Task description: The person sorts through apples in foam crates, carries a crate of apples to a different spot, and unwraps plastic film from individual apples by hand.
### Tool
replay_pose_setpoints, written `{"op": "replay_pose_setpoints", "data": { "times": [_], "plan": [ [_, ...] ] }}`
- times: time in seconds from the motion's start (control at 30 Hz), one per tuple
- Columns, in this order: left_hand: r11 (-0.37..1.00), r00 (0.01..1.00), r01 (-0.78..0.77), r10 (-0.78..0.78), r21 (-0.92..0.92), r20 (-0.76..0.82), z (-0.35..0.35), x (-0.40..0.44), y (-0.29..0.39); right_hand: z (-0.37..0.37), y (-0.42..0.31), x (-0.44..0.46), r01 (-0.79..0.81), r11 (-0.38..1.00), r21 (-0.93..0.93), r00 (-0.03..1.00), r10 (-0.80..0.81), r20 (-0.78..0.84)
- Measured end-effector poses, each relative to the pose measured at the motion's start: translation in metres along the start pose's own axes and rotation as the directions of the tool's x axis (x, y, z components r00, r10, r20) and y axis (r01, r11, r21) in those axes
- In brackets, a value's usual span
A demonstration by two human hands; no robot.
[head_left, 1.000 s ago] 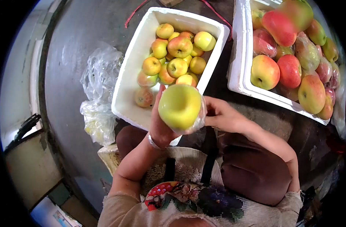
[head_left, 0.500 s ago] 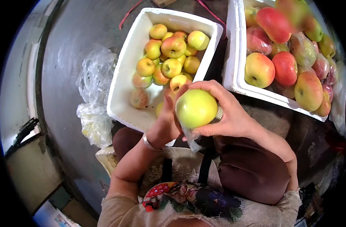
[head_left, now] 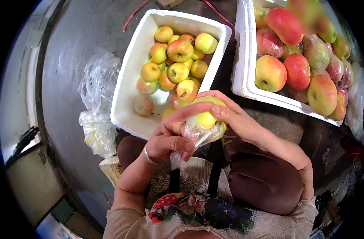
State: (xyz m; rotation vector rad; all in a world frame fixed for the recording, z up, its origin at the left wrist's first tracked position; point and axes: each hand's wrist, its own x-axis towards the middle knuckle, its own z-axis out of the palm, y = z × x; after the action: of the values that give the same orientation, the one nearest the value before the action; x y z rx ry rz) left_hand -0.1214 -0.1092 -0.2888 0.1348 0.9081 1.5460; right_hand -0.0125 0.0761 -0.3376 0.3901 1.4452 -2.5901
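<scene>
A yellow-green apple is partly wrapped in a clear plastic bag in front of my lap. My right hand is closed round the apple's far and right side, its thumb over the top. From the left, my left hand grips the loose plastic between thumb and curled fingers, and its index finger reaches across the apple. Just beyond both hands stands a white foam box with several small yellow-red apples, some of them in plastic.
At the right, a second white foam box is heaped with larger red and yellow apples, several in plastic. A pile of clear plastic bags lies left of the near box. Red string lies on the floor.
My left hand has shifted from the apple's side to the loose plastic. The apple has turned, and crumpled plastic now shows on its near side. My right thumb has moved over its top.
</scene>
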Motion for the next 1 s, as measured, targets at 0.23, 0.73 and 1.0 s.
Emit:
{"op": "replay_pose_setpoints", "data": {
  "times": [0.23,0.73,1.0],
  "plan": [
    [0.940,0.953,-0.151,0.222,-0.307,0.209,-0.017,0.004,-0.015,0.005,0.002,-0.001,-0.223,0.898,0.379,0.975,0.209,0.077],
    [0.915,0.843,-0.108,-0.123,0.390,0.524,0.002,0.007,-0.011,0.018,-0.008,-0.001,-0.234,0.846,0.479,0.955,0.292,-0.049],
    [0.946,0.970,0.160,-0.203,0.282,0.132,-0.027,-0.010,0.013,0.001,0.005,-0.002,0.010,0.949,0.315,0.999,-0.021,0.032]
  ]
}}
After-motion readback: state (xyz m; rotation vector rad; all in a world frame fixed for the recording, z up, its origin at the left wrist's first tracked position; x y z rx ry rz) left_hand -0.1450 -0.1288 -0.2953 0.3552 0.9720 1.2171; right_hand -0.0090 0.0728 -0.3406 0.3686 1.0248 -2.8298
